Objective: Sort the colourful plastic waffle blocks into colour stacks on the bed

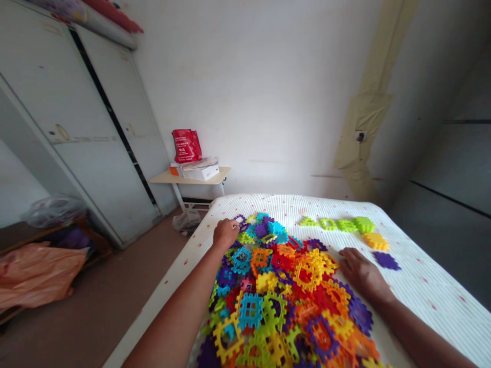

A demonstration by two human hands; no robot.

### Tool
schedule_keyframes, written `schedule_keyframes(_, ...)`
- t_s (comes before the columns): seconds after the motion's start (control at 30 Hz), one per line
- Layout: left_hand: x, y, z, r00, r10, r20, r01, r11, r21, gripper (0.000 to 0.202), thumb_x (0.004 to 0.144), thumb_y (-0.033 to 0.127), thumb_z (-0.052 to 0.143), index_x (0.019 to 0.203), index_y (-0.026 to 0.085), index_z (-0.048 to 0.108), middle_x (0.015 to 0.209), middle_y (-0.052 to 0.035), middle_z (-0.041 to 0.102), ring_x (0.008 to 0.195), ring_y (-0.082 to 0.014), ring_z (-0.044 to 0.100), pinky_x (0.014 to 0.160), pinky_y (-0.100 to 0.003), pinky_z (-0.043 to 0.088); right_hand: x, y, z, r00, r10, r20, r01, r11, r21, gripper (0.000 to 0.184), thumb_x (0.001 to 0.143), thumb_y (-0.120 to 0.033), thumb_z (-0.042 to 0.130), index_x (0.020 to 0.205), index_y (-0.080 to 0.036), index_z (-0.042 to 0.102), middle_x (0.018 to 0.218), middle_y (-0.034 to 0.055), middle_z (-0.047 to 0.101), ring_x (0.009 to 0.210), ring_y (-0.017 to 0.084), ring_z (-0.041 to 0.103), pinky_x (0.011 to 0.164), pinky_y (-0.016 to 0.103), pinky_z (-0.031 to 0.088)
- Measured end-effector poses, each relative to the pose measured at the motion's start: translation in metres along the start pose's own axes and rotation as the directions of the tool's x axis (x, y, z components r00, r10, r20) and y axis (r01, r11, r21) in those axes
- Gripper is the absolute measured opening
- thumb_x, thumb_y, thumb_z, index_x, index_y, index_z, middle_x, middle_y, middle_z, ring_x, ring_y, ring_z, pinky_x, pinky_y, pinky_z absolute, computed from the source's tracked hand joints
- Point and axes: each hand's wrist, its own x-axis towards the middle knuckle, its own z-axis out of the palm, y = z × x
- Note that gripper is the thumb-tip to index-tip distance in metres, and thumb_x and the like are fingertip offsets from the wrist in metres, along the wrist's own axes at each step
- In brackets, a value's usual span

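A big heap of plastic interlocking building pieces [270, 282] in many colours covers the middle of the covered table. At the heap's far left edge is my left hand [225, 233], its fingers closed at the tips on a purple openwork piece [240, 220]. My right hand [359, 268] lies low on the cover just right of the heap, fingers loosely extended and apart, with no piece visible in it. Beyond it stand several green pieces [347, 225] in a row, then a yellow piece [376, 241] and a purple square piece [386, 260].
A white, red-dotted cover [425, 266] lies over the table. Behind it, a small side table [169, 177] bears a white box [205, 172] and a red bag [186, 145]. Grey cabinets [88, 138] line the left; an orange plastic bag [40, 273] lies below them.
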Motion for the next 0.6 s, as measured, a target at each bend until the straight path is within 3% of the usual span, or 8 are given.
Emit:
schedule_keyframes(0.17,0.02,0.006,0.005,0.997,-0.033,0.064,0.029,0.998,0.059,0.024,0.076,0.027,0.056,0.095,0.03,0.071,0.11,-0.0031,0.069,0.108,-0.0244,0.056,0.088,-0.033,0.041,-0.001,0.001,0.002,1.0,-0.007,-0.023,0.007,1.0,0.007,0.026,0.085,-0.022,0.035,0.094,-0.02,0.06,0.093,0.0096,0.063,0.082,0.018,0.063,0.074,0.029,0.053)
schedule_keyframes(0.3,0.014,0.013,0.012,0.995,-0.004,0.103,-0.003,0.998,0.069,0.03,0.074,0.019,0.056,0.095,0.034,0.071,0.111,-0.0002,0.069,0.109,-0.0266,0.057,0.091,-0.041,0.038,-0.002,0.002,0.004,1.0,-0.008,-0.017,0.008,1.0,-0.004,0.026,0.086,-0.022,0.035,0.094,-0.018,0.06,0.093,0.0103,0.063,0.082,0.018,0.063,0.074,0.029,0.053)
schedule_keyframes(0.47,0.007,0.021,0.011,0.995,0.078,0.062,-0.082,0.995,0.056,0.03,0.081,0.015,0.047,0.086,0.031,0.072,0.104,0.0037,0.071,0.106,-0.0193,0.059,0.09,-0.032,0.038,-0.001,0.003,0.005,0.999,-0.027,-0.033,0.026,0.999,-0.021,0.026,0.088,-0.026,0.037,0.095,-0.017,0.06,0.097,0.0113,0.063,0.084,0.018,0.063,0.074,0.029,0.052)
schedule_keyframes(0.6,0.02,0.027,0.006,0.996,0.087,0.002,-0.087,0.992,0.091,0.03,0.085,0.02,0.044,0.097,0.028,0.07,0.107,0.0006,0.07,0.103,-0.0173,0.06,0.086,-0.028,0.041,-0.001,0.001,0.004,0.998,-0.042,-0.04,0.041,0.999,-0.028,0.024,0.088,-0.025,0.038,0.094,-0.017,0.06,0.094,0.0101,0.063,0.08,0.017,0.063,0.071,0.027,0.052)
